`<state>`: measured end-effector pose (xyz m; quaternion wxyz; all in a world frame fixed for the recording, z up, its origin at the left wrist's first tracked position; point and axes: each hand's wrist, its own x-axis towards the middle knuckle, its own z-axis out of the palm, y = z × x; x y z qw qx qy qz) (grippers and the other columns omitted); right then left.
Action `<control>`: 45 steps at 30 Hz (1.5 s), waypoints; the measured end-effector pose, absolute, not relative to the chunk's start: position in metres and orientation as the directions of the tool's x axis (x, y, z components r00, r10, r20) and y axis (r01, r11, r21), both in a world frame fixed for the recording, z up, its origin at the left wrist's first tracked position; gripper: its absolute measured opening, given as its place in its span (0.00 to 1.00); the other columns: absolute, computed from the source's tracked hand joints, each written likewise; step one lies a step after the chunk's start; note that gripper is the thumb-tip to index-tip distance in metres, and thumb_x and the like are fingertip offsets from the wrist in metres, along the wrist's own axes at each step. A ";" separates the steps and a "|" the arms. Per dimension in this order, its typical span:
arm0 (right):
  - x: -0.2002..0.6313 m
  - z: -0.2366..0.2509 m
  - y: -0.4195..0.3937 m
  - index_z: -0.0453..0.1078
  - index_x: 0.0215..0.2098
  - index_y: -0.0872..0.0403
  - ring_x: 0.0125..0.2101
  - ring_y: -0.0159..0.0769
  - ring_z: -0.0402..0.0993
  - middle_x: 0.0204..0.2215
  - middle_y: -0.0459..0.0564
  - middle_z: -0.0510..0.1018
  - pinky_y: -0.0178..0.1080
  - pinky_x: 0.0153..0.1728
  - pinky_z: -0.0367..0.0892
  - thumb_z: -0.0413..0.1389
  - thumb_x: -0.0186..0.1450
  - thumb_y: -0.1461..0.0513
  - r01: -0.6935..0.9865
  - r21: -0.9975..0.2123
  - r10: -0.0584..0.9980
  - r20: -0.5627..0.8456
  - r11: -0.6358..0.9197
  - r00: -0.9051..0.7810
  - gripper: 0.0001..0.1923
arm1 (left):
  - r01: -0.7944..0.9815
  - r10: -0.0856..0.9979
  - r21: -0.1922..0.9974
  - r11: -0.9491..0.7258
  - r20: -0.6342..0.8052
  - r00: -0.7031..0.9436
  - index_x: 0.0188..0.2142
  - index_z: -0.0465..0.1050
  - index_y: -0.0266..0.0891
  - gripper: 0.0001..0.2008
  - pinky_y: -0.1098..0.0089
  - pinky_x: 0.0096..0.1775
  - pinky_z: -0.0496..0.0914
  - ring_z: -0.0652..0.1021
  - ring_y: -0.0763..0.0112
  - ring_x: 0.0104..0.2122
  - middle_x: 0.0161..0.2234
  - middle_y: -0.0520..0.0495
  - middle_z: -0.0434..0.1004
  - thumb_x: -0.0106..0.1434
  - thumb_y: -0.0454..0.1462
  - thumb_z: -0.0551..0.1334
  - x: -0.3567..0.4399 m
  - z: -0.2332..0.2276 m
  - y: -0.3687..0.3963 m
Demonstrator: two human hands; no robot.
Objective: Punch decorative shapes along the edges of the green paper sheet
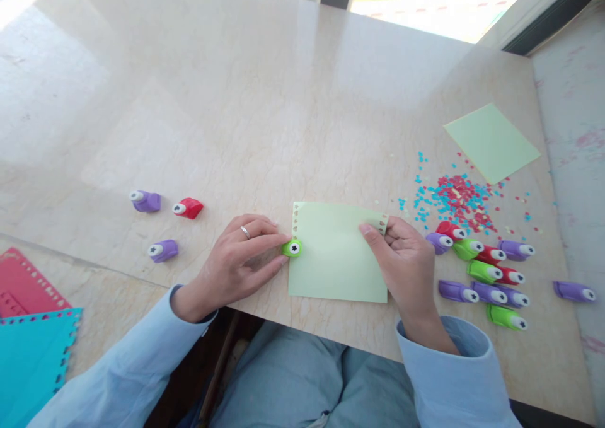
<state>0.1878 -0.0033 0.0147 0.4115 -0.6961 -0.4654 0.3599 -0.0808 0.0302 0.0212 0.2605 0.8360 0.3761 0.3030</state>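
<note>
A pale green sheet of paper (pixel 335 254) lies near the front edge of the marble table (pixel 265 100), with small holes punched along its top and upper left edges. My left hand (pixel 239 261) grips a small green craft punch (pixel 292 248) clamped on the sheet's left edge. My right hand (pixel 404 261) pinches the sheet's upper right corner, thumb on top.
Several purple, green and red punches (pixel 486 277) cluster right of my right hand, beside a scatter of red and blue confetti (pixel 454 198). Another green sheet (pixel 491 141) lies far right. Two purple punches (pixel 146 200) and a red punch (pixel 188 208) sit left. Red and teal punched sheets (pixel 33 346) lie at lower left.
</note>
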 end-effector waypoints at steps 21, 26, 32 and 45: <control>0.182 0.006 0.000 0.68 0.55 0.53 0.40 0.41 0.79 0.41 0.55 0.80 0.43 0.40 0.76 0.60 0.65 0.51 0.365 -0.930 0.895 0.127 -0.042 0.427 0.24 | 0.501 0.804 0.655 -0.566 0.303 0.512 0.47 0.76 0.42 0.11 0.58 0.48 0.71 0.77 0.61 0.45 0.42 0.44 0.80 0.64 0.37 0.64 -0.080 0.020 0.028; 0.189 0.006 -0.003 0.68 0.54 0.53 0.48 0.44 0.76 0.50 0.58 0.77 0.51 0.51 0.71 0.57 0.67 0.53 0.505 -0.859 0.861 0.317 0.083 0.398 0.20 | 0.489 0.795 0.650 -0.581 0.327 0.511 0.47 0.75 0.40 0.11 0.58 0.48 0.71 0.77 0.62 0.44 0.42 0.43 0.80 0.64 0.37 0.64 -0.080 0.020 0.029; 0.194 0.008 -0.024 0.71 0.50 0.52 0.46 0.44 0.76 0.47 0.55 0.79 0.50 0.50 0.70 0.55 0.68 0.54 0.580 -0.807 0.865 0.366 0.110 0.345 0.15 | 0.434 0.870 0.769 -0.469 0.319 0.376 0.46 0.75 0.39 0.12 0.63 0.41 0.72 0.76 0.66 0.37 0.37 0.45 0.77 0.64 0.40 0.64 -0.081 0.018 0.027; 0.198 0.003 -0.042 0.75 0.42 0.53 0.39 0.42 0.78 0.39 0.53 0.82 0.45 0.42 0.73 0.55 0.68 0.53 0.526 -0.845 0.913 0.283 0.092 0.295 0.14 | 0.452 0.801 0.866 0.214 -0.420 0.427 0.23 0.65 0.40 0.20 0.74 0.19 0.51 0.61 0.78 0.16 0.17 0.56 0.59 0.59 0.51 0.65 -0.087 0.054 0.039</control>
